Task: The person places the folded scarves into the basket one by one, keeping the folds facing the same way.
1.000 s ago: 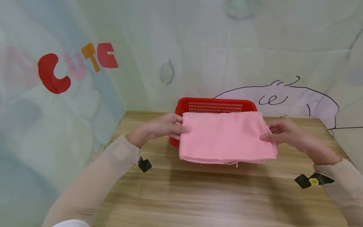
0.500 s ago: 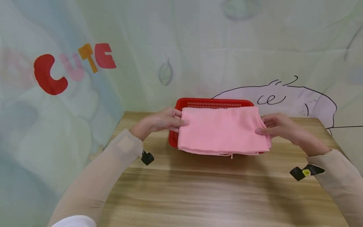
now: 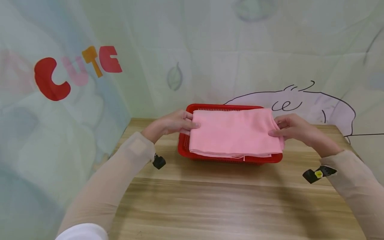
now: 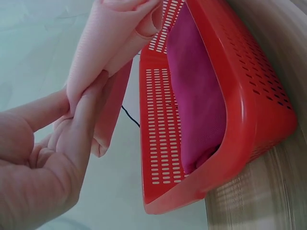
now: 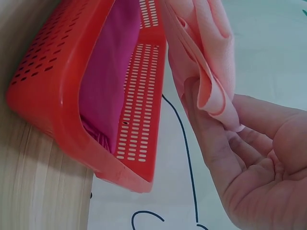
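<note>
A folded pink cloth (image 3: 231,133) is held flat over a red plastic basket (image 3: 184,151). My left hand (image 3: 177,122) pinches its left edge, thumb on top and fingers beneath. At the right edge my right hand (image 3: 295,129) pinches the layers the same way. Both wrist views show the pink cloth (image 4: 96,57) above the basket's rim, apart from what lies inside. Within the basket is a folded magenta cloth (image 4: 199,96), also seen in the right wrist view as a magenta cloth (image 5: 108,76); in the head view the pink cloth hides it.
The basket stands on a wood-grain table (image 3: 210,200) near its back edge. Behind and to the left hangs a printed backdrop (image 3: 150,66) with coloured letters and a line drawing. Small black wrist cameras, such as the left one (image 3: 159,162), hang under both sleeves.
Both hands have carried the pink cloth away from me and farther over the basket. The basket's front rim, earlier covered by the cloth, now shows below it.
</note>
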{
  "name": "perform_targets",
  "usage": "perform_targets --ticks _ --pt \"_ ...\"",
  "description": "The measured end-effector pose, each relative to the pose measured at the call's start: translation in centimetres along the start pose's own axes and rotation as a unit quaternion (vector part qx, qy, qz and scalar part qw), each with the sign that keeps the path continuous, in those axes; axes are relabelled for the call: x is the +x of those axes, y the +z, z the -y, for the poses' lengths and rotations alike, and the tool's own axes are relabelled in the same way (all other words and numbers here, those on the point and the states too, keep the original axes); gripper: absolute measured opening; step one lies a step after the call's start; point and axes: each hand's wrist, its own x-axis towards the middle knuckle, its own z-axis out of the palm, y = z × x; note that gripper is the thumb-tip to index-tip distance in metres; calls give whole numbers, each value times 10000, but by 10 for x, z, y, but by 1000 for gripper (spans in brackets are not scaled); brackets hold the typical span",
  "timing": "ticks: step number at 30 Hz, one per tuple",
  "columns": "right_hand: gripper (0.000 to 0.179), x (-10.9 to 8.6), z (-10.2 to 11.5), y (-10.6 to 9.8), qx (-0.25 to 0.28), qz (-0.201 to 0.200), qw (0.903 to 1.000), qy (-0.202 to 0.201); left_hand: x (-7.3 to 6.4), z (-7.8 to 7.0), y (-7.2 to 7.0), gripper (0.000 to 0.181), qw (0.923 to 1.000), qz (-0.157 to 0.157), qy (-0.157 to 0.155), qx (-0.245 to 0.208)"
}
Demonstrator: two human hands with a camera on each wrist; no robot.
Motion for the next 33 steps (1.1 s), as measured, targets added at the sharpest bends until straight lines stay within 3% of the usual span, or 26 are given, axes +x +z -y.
perform_targets --ticks 14,22,33 --pt "35 15 2 -7 -382 -109 9989 254 10 -8 -4 34 9999 -128 27 40" --pt "39 25 3 -8 -320 -193 9987 357 21 -11 -9 31 9992 -361 -27 151" --pt "41 39 3 -4 -643 -147 9966 502 31 -4 -11 32 9980 -526 -314 167"
